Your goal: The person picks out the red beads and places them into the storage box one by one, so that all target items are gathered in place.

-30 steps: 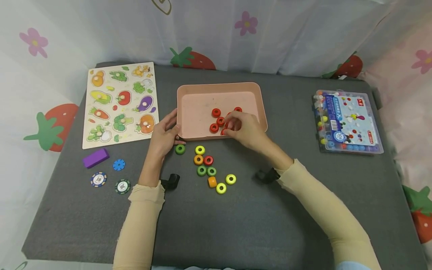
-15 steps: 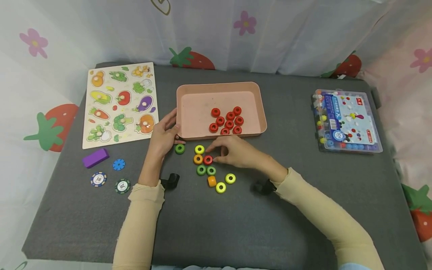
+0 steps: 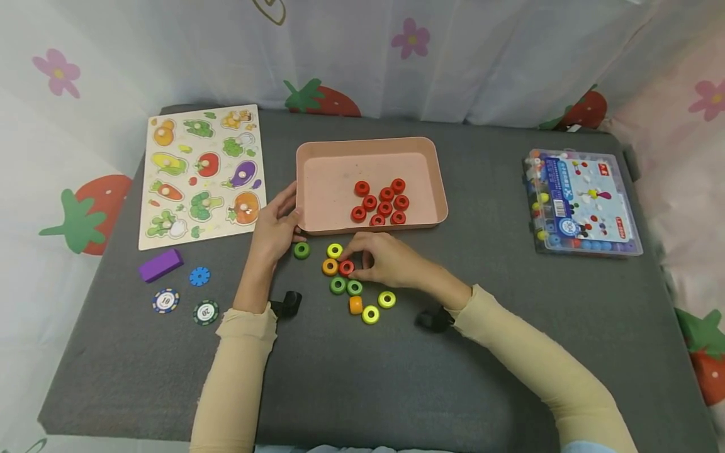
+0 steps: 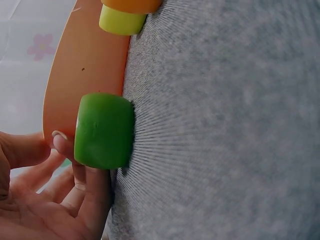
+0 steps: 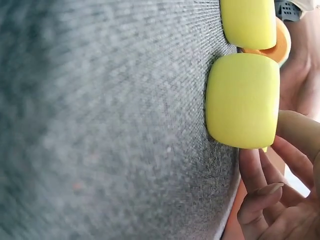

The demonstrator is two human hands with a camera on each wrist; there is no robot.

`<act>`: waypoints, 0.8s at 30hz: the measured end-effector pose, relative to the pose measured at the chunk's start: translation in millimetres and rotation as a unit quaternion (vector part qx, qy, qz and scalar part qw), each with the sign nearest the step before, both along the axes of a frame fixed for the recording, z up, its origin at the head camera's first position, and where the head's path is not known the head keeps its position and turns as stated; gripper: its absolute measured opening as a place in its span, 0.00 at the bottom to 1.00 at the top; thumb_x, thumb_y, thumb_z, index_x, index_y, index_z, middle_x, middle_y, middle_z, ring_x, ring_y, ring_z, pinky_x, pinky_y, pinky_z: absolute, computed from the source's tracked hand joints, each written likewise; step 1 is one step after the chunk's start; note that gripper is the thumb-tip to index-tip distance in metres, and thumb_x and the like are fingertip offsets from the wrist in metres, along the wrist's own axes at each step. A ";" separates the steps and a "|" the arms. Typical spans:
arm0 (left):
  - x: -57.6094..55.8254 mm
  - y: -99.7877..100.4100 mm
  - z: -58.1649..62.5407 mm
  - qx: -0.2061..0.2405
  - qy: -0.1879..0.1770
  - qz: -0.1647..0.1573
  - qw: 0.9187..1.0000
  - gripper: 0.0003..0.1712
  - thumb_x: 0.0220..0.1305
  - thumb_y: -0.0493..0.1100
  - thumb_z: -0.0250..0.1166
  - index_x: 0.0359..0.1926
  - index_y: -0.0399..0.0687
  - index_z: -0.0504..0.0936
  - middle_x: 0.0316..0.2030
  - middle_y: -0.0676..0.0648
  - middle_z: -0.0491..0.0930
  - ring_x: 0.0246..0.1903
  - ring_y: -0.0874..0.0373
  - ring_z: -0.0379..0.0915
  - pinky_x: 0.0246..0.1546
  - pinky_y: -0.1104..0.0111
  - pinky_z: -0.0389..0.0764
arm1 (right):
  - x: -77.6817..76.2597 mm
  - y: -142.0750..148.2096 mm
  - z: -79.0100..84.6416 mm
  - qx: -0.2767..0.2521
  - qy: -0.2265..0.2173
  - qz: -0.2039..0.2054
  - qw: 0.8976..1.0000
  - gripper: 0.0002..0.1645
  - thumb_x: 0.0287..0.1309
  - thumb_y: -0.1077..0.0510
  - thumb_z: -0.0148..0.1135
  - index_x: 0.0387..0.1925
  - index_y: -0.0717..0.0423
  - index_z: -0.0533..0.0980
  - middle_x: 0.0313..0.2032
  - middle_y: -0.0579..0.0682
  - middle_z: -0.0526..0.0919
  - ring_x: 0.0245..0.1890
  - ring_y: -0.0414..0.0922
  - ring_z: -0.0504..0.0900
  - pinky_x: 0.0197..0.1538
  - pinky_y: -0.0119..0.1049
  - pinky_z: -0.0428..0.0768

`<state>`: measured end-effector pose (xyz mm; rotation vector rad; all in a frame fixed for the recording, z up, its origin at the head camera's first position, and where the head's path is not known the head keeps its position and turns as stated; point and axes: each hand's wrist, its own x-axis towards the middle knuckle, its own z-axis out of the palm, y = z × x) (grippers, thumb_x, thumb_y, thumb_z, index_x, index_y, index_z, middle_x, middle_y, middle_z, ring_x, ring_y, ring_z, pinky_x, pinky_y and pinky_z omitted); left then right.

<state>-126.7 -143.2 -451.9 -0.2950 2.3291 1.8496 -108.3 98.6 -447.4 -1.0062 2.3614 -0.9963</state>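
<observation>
My left hand (image 3: 274, 228) grips the near left corner of a shallow pink tray (image 3: 328, 146), thumb and fingers at its rim. Several red ring beads (image 3: 385, 208) lie inside, toward the tray's near right. Just in front of the tray, my right hand (image 3: 391, 259) pinches another red bead (image 3: 343, 272) between thumb and index finger, low at the table. Around it lie an orange bead (image 3: 323, 267), a yellow bead (image 3: 330, 251) and two green beads (image 3: 338, 292). Beside my left fingertips sits a darker green bead (image 4: 102, 130). In the right wrist view, a yellow bead (image 5: 245, 100) covers the pinched one.
Nearer me lie two yellow beads (image 3: 387, 306) and an orange cube-like bead (image 3: 355, 306). A vegetable puzzle board (image 3: 218, 182) lies left of the tray, with a purple block (image 3: 161, 265) and poker chips (image 3: 165, 301) below it. A clear plastic case (image 3: 589, 204) stands at the right.
My right hand has come out of the tray toward me to the loose red bead. That bead and the orange one beside it have shifted slightly left. My left hand has stayed at the tray.
</observation>
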 end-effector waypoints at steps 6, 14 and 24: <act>0.3 0.0 0.0 -0.009 -0.001 0.000 1.000 0.31 0.75 0.38 0.56 0.75 0.58 0.64 0.68 0.47 0.73 0.24 0.61 0.71 0.18 0.73 0.81 | 0.4 -1.0 -1.7 0.003 0.007 -0.007 1.000 0.16 0.57 0.56 0.73 0.49 0.48 0.83 0.43 0.41 0.81 0.29 0.36 0.77 0.30 0.29 0.78; -0.3 1.0 0.0 -0.016 -0.003 -0.002 1.000 0.31 0.75 0.38 0.55 0.75 0.58 0.64 0.68 0.47 0.72 0.26 0.58 0.71 0.20 0.73 0.83 | -7.6 4.8 9.6 -0.023 0.049 -0.063 0.997 0.17 0.56 0.55 0.74 0.47 0.48 0.82 0.35 0.45 0.82 0.28 0.38 0.76 0.31 0.32 0.76; 0.3 0.5 -0.5 -0.026 0.018 -0.003 0.999 0.30 0.75 0.37 0.55 0.75 0.55 0.64 0.66 0.44 0.74 0.27 0.56 0.76 0.20 0.72 0.84 | -45.8 26.5 14.0 -0.083 0.086 -0.225 0.967 0.17 0.53 0.59 0.75 0.46 0.55 0.83 0.37 0.50 0.83 0.28 0.47 0.77 0.29 0.32 0.73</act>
